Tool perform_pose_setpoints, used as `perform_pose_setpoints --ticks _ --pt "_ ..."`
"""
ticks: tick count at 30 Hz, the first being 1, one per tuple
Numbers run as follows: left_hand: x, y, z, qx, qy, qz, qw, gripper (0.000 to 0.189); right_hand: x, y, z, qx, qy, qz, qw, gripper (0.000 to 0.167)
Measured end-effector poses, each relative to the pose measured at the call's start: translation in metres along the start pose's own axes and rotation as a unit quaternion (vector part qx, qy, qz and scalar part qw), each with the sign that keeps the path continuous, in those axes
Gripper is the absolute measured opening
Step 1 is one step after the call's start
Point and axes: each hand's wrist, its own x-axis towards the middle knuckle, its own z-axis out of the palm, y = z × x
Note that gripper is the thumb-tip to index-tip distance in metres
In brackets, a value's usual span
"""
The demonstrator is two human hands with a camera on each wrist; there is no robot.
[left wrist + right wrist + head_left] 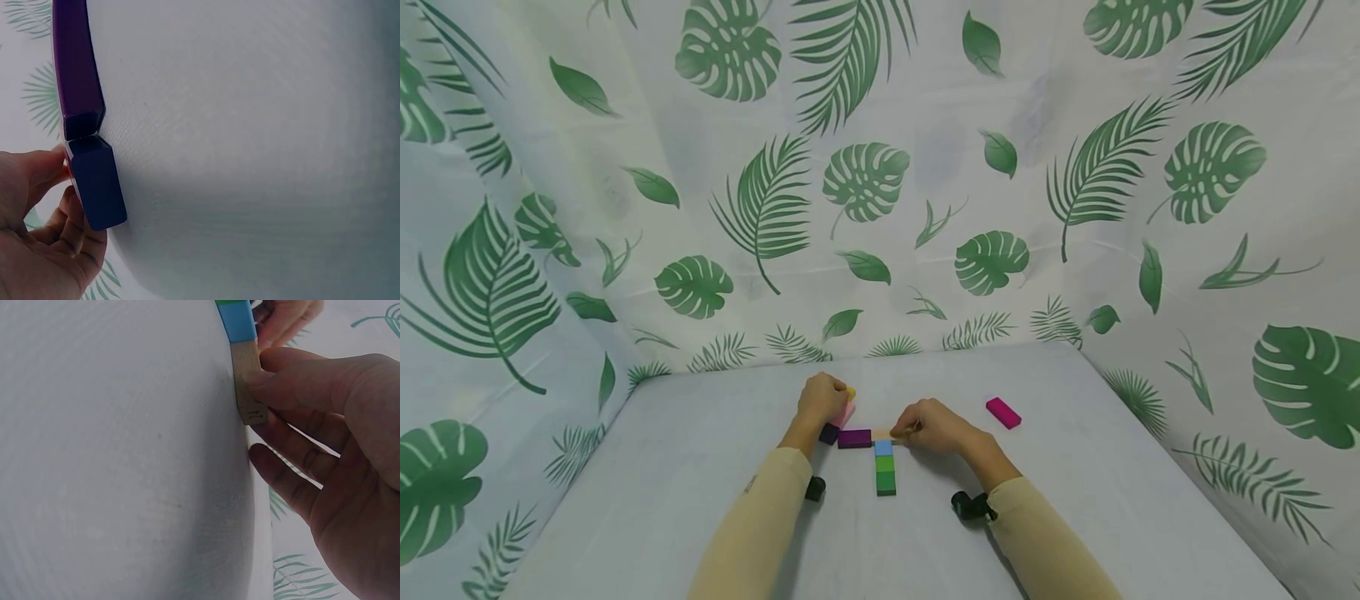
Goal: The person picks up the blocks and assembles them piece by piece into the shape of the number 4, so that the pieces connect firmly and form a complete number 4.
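My left hand point(822, 398) bends over a pink block point(846, 415), fingertips at a small yellow block point(851, 392). In the left wrist view its thumb and curled fingers reach behind a navy block point(98, 184), which hides what they grip. Beside the navy block lies a purple block point(854, 439). My right hand point(934, 425) pinches a plain wooden block point(246, 381) marked 24 between thumb and fingers. That block's end meets a light blue block point(239, 322) in the right wrist view. A light green block point(884, 463) and a darker green block point(886, 483) continue the column toward me.
A magenta block point(1003, 412) lies apart on the right of the white-covered table point(647, 500). Leaf-printed cloth point(917, 192) rises behind the table and at both sides. A black wrist camera point(970, 506) hangs under my right wrist, close to the tabletop.
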Motion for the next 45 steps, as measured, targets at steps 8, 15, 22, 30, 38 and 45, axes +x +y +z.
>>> perform_pose_setpoints --ticks 8,15,22,30,38,45 --pt "0.0017 -0.0007 0.0001 0.005 0.003 0.008 1.0000 0.021 0.0002 0.0022 0.0007 -0.001 0.000 -0.005 1.0000 0.022" --pt "0.0008 0.0004 0.0004 0.014 0.004 0.008 0.9999 0.023 0.0001 0.0016 0.0004 0.000 0.001 0.001 1.0000 0.022" --pt "0.0007 0.0010 0.0024 0.008 0.006 0.003 0.9999 0.022 0.0006 0.0020 0.0005 0.001 0.000 0.003 1.0000 0.021" --pt "0.0020 0.0018 0.0034 0.007 0.008 0.006 0.9999 0.021 0.0011 0.0040 0.0013 -0.002 -0.001 -0.007 1.0000 0.020" --pt "0.0015 0.0018 0.0041 0.009 0.007 0.007 0.9999 0.021 0.0014 0.0045 0.0020 0.002 0.002 -0.004 1.0000 0.021" --pt "0.0025 0.0001 0.0046 0.013 0.010 0.007 0.9998 0.020 0.0016 0.0034 0.0024 0.005 0.002 0.002 1.0000 0.020"
